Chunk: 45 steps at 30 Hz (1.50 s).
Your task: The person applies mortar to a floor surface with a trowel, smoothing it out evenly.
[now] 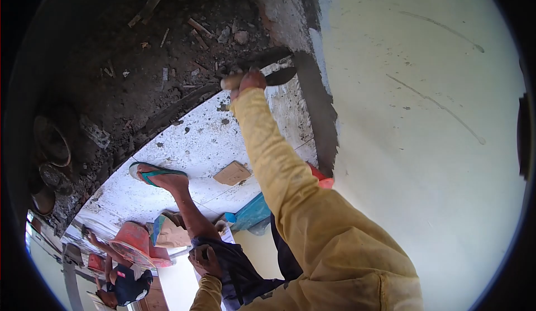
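My right hand (252,80), at the end of a stained yellow sleeve, grips a trowel (282,76) by its pale wooden handle. The dark blade lies over the white, splattered floor tiles (195,138), close to a strip of wet grey mortar (314,93) along the wall's foot. Lower in the view, my left hand (206,261) rests near the dark shorts (237,269), fingers loosely curled with a gap by the thumb. I see nothing in it. A foot in a green-strapped flip-flop (159,172) stands on the tiles.
Dark rubble ground (167,48) borders the tile edge, with buckets (51,140) at left. A pale wall (419,143) rises at right. A cardboard piece (232,173), a blue-green bag (251,213) and a red tub (131,244) lie nearby. Another person (125,283) works at lower left.
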Each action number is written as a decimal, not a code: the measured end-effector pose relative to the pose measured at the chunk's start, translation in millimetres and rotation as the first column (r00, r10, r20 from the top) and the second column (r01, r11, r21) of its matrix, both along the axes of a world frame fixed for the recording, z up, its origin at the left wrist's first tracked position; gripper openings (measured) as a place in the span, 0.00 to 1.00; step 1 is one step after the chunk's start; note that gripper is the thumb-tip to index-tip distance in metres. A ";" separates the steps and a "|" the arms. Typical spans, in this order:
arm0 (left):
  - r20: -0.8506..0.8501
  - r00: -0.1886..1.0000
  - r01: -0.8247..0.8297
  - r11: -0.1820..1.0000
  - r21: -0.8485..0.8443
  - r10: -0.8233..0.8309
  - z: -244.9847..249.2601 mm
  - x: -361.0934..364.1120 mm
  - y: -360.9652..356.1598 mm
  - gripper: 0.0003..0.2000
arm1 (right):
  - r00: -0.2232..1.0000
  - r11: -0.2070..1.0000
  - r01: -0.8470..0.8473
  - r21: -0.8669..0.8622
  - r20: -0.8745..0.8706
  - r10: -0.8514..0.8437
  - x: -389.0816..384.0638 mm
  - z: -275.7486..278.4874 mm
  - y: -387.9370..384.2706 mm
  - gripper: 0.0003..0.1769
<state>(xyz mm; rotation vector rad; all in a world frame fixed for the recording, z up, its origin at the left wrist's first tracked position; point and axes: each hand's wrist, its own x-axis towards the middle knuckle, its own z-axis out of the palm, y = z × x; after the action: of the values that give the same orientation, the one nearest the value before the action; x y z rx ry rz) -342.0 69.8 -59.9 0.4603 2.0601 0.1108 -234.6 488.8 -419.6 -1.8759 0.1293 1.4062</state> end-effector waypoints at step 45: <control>0.576 0.497 -0.360 0.758 -0.544 0.649 -94.5 -157.6 -59.2 0.50 | -0.915 -0.863 0.368 -0.345 0.029 -0.402 -746.1 33.9 -295.1 0.05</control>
<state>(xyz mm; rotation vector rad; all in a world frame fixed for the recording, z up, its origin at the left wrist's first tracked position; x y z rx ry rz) -499.6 10.6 -154.4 -0.4306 1.2642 0.2371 -980.7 193.8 -385.7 -0.0575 1.9133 -0.3305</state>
